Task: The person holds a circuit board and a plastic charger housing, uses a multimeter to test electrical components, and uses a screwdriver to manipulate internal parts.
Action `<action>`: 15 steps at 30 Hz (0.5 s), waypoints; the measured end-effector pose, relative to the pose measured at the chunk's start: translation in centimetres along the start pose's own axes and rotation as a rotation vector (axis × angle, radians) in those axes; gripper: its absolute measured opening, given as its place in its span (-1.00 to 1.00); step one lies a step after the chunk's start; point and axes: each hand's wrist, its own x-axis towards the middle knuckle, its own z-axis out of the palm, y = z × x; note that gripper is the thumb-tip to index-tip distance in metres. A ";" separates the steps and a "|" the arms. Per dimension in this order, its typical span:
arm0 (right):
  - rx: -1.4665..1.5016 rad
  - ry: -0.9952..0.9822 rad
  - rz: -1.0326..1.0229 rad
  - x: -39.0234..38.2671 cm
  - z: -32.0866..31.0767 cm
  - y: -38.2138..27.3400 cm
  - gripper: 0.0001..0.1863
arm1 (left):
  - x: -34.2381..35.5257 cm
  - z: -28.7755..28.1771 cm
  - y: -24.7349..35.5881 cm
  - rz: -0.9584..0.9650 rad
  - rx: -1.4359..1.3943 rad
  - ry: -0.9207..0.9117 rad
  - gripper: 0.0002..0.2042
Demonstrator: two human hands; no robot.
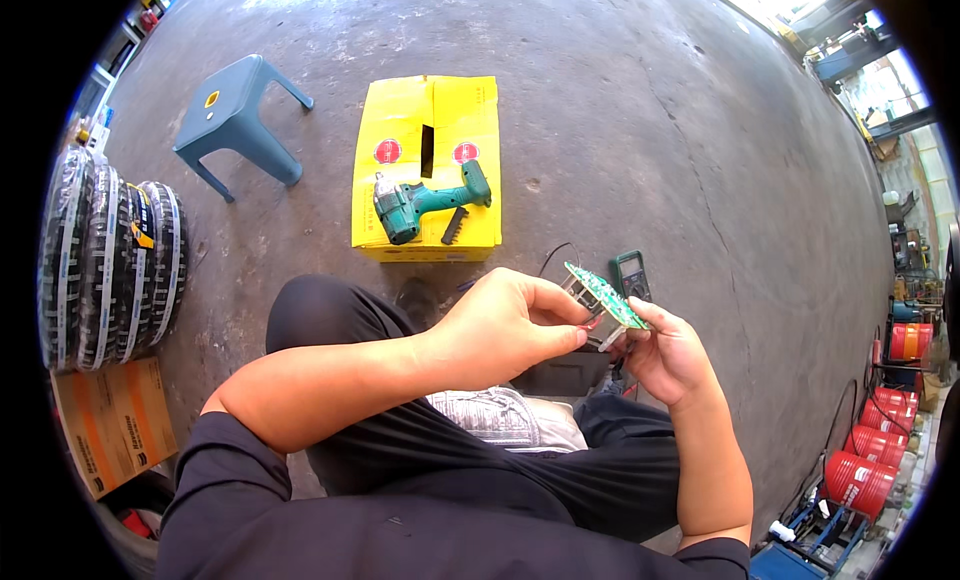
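A green circuit board [607, 296] is held tilted in front of me, its soldered face turned up and tall parts hanging under it. My right hand [665, 355] grips its right end between thumb and fingers. At its left side, the fingers and thumb of my left hand [520, 325] are closed together. Something small and red, perhaps a wire, shows by the left thumb tip; what the fingers pinch is mostly hidden. Just behind the board a dark multimeter [629, 274] lies on the floor, and a thin black lead loops up near my left fingers.
A yellow cardboard box [390, 110] ahead bears a teal cordless impact wrench [432, 198] and a small black comb-like part [455, 226]. A blue plastic stool [235, 105] stands to its left. Wrapped tyres [115, 260] are at far left; red drums [860, 483] line the right.
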 end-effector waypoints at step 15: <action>0.024 0.079 -0.031 -0.1 -0.1 -0.1 -0.72 | -0.3 0.9 -0.8 0.460 0.424 0.218 -0.93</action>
